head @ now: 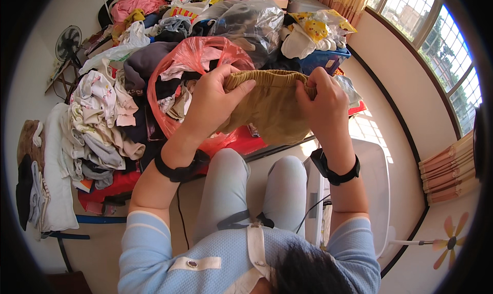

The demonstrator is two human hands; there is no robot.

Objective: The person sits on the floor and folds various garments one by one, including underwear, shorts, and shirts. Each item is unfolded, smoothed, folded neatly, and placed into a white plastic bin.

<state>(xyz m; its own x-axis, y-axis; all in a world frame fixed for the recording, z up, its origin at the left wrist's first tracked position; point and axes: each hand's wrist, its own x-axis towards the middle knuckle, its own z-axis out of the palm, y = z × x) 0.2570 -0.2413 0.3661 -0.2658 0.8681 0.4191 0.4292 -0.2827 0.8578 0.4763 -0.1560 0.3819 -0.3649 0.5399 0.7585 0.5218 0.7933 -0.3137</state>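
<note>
My left hand (217,97) and my right hand (325,97) hold a pair of khaki trousers or shorts (269,109) by the gathered elastic waistband. The waistband is stretched between them, and the cloth hangs down above my knees. Which kind of garment it is cannot be told fully, as the lower part is foreshortened. Just behind my left hand, a red plastic bag (154,87) gapes wide, with pink, black and beige clothes (179,105) inside. Each of my forearms wears a black strap with a small device.
Piles of baby clothes (104,128) lie at the left beside a folded white quilt (57,170). Clear bags of clothes (250,20) and a blue bin (323,60) stand beyond. At my right is a translucent plastic box (369,193). A black fan (68,43) stands far left.
</note>
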